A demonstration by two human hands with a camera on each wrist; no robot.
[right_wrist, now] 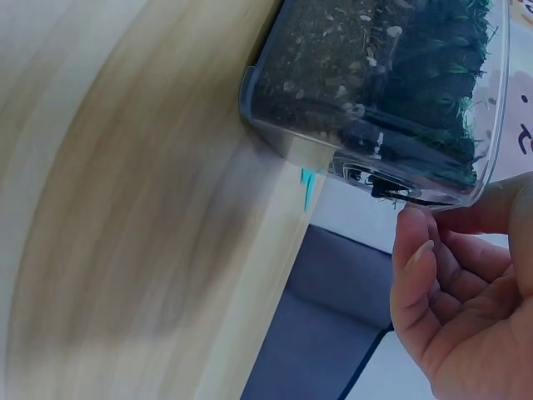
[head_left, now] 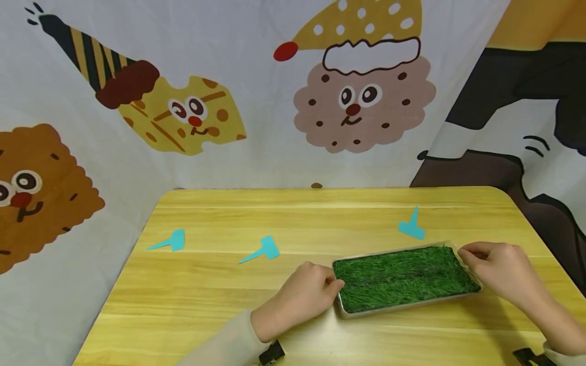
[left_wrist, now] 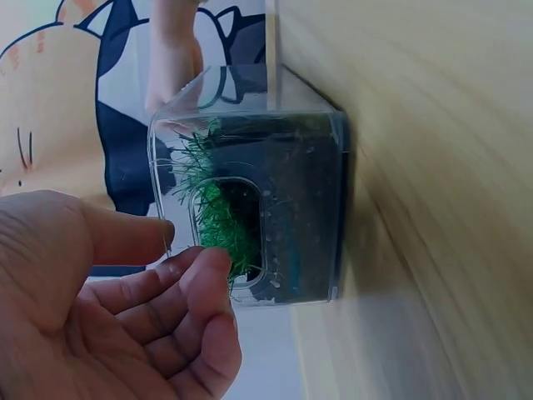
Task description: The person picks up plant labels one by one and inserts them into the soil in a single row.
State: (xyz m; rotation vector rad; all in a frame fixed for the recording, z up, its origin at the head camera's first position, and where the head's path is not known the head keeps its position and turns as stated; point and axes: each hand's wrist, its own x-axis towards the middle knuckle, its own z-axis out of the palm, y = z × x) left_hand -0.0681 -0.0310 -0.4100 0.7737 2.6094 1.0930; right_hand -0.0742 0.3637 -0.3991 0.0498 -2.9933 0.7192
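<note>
A clear plastic box with green grass turf across its top sits at the right of the table. Through its wall in the right wrist view, pebbly brown soil shows beneath the grass. My left hand pinches the rim at the left end, thumb at the top edge and fingers curled by a rounded opening in the end wall. At the opposite end, my right hand pinches the rim between thumb and fingers.
Three flat teal T-shaped plant labels lie on the wooden table: one label far left, another label left of the box, and a third label behind it. A cartoon-printed cloth hangs beyond the table's back edge.
</note>
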